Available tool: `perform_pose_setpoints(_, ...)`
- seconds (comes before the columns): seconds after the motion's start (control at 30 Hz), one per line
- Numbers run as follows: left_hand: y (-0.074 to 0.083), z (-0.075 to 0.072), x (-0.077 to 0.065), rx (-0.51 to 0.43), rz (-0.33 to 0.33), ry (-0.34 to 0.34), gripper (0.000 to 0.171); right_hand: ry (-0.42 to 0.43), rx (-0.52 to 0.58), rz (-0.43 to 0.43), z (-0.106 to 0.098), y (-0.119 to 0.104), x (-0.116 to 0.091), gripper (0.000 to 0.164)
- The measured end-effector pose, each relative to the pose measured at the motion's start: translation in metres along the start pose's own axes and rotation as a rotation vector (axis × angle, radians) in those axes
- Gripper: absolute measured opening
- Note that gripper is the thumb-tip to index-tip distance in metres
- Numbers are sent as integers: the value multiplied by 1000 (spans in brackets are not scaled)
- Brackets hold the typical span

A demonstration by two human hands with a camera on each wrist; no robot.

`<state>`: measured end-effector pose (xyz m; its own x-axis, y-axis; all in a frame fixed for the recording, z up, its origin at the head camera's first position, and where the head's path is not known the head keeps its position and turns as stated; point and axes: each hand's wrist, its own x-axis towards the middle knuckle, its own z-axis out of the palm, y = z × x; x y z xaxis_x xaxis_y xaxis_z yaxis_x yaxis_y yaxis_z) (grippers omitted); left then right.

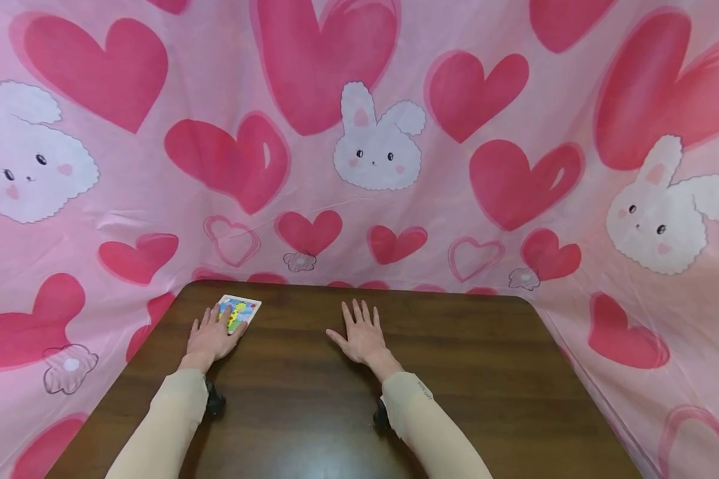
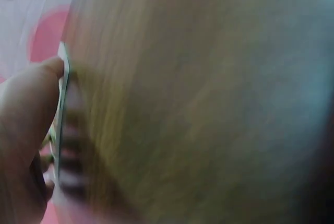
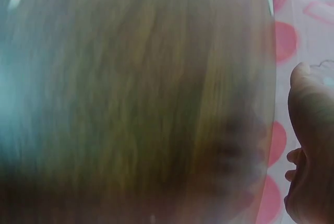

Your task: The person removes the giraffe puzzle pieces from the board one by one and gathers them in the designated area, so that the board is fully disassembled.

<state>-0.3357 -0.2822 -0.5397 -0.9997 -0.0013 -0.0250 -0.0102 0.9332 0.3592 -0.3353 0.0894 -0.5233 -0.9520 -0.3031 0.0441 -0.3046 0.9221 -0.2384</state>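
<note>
A thin, white-edged picture board (image 1: 252, 306) lies on the table's far left part. Its picture is a yellow giraffe on blue and green, partly hidden by the fingers. My left hand (image 1: 211, 337) rests on it palm down, fingers extended over the picture and thumb at the near right side. The left wrist view catches the board (image 2: 62, 98) edge-on, with the thumb (image 2: 49, 70) against its face. To the right, my right hand (image 1: 362, 336) is spread flat over the tabletop and holds nothing. In the right wrist view the right hand (image 3: 315, 125) appears at the right edge.
A dark brown wooden table (image 1: 299, 399) with rounded far corners stretches under both arms. Behind it and at both sides hangs a pink cloth (image 1: 311, 179) with hearts and white rabbits. Black straps with small devices sit at both wrists.
</note>
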Motion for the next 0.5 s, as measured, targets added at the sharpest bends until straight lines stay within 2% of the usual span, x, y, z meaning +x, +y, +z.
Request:
perform_pose_setpoints(0.13,13,1,-6,17,-56,-2,86,-16,-6,-7,3,-11,1,88)
perform_pose_setpoints(0.3,34,8,-16,35,-111,7,85,-38,-17,-12,8,-19,-1,88)
perform_pose_setpoints(0.5,64,15,-35,51,-108,7,83,-53,-17,-19,15,-21,-5,88)
